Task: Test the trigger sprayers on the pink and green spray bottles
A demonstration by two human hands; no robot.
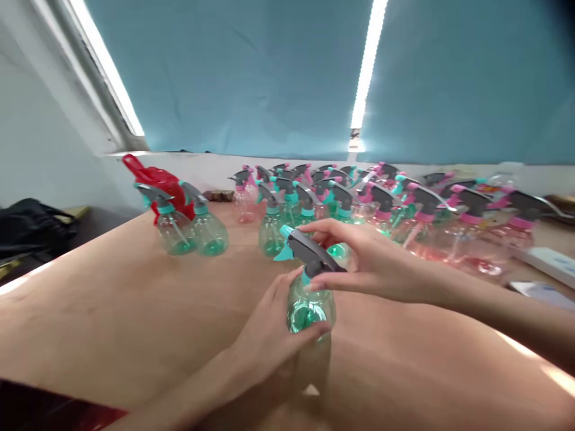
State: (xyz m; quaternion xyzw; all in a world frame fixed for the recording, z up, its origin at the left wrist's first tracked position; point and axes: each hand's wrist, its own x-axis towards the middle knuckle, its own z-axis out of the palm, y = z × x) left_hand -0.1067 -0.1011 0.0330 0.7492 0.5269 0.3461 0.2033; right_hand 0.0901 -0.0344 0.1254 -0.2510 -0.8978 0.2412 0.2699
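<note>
A green-tinted transparent spray bottle (312, 308) with a grey and turquoise spray head (309, 248) is upright near the middle of the view. My left hand (274, 326) wraps round the bottle's body from the left, thumb across its front. From the right, my right hand (354, 257) holds the spray head and collar between thumb and fingers. The nozzle points left. Whether the bottle's base touches the table is hard to tell.
Several pink (480, 242) and green (272, 233) spray bottles stand along the back and right of the wooden table (179, 317). Two green bottles (210, 230) are at the left beside a red plastic bag (157, 179). A white box (550, 263) lies at the far right.
</note>
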